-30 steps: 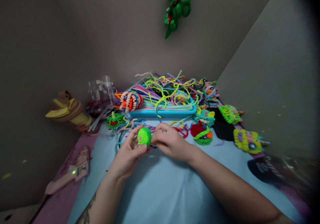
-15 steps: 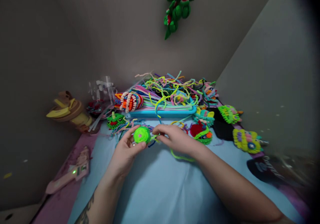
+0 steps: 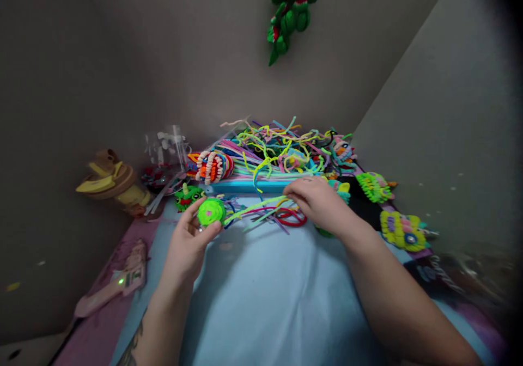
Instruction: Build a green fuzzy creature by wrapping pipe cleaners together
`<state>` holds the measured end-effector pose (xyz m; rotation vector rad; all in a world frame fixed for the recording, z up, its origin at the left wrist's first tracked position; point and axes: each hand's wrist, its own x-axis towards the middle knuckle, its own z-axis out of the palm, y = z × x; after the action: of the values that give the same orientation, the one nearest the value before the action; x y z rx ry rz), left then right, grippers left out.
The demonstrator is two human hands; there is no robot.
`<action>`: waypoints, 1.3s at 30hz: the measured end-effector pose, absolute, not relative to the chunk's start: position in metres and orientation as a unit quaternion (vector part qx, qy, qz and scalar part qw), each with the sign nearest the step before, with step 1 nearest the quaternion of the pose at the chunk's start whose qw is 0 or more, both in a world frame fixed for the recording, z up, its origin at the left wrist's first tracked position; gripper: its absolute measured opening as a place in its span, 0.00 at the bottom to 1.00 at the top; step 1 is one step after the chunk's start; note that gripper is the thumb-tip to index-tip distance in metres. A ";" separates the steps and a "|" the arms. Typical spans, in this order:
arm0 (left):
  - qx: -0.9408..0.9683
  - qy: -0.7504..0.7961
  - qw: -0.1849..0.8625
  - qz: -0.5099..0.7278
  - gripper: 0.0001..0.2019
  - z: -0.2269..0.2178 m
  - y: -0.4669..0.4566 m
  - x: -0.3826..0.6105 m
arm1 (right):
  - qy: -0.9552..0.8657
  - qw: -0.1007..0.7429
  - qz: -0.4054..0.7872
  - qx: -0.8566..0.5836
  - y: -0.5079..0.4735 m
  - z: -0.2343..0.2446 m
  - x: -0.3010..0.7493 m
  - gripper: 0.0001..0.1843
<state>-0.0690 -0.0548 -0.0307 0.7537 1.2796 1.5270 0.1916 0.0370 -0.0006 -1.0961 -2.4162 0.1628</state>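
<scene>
Between the thumb and fingers of my left hand point(image 3: 191, 236) is a round, bright green coil of pipe cleaner point(image 3: 211, 213) with a small pink centre. From its right side a light green pipe cleaner point(image 3: 255, 207) runs out, stretched nearly straight. My right hand point(image 3: 314, 198) pinches the far end of this strand, with the fingertips closed. Below the strand, loose pipe cleaners point(image 3: 295, 217) in red, purple and other colours lie on the light blue cloth point(image 3: 261, 295).
A blue tray point(image 3: 245, 187) heaped with pipe cleaners stands at the back. Fuzzy creature figures sit around it, among them a green one point(image 3: 188, 196) and a yellow one point(image 3: 403, 230). A pink glue gun point(image 3: 118, 284) lies at left. A green garland point(image 3: 292, 17) hangs above.
My hands have moved apart: the left went left with the green coil, the right went right and up. The light green pipe cleaner between them is now drawn out long.
</scene>
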 end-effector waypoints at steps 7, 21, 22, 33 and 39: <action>0.319 0.506 0.533 0.598 0.36 -0.028 -0.056 -0.067 | -0.833 0.285 -0.033 -0.474 0.048 0.005 0.217 0.08; 0.222 0.473 0.623 0.582 0.29 -0.028 -0.054 -0.071 | -0.783 0.389 -0.072 -0.480 0.043 0.011 0.217 0.08; 0.212 0.467 0.632 0.581 0.29 -0.029 -0.054 -0.071 | -0.789 0.404 -0.025 -0.462 0.041 0.010 0.209 0.08; 0.204 0.437 0.676 0.557 0.32 -0.023 -0.061 -0.061 | -0.656 0.393 0.535 -0.359 0.001 0.000 0.145 0.09; 0.238 0.406 0.688 0.553 0.32 -0.025 -0.063 -0.061 | -0.752 0.414 0.376 -0.348 0.000 -0.009 0.141 0.04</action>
<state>-0.0608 -0.0632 -0.0251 0.5334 0.9076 1.2376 0.1405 -0.0001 -0.0085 -0.8755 -1.8902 0.9453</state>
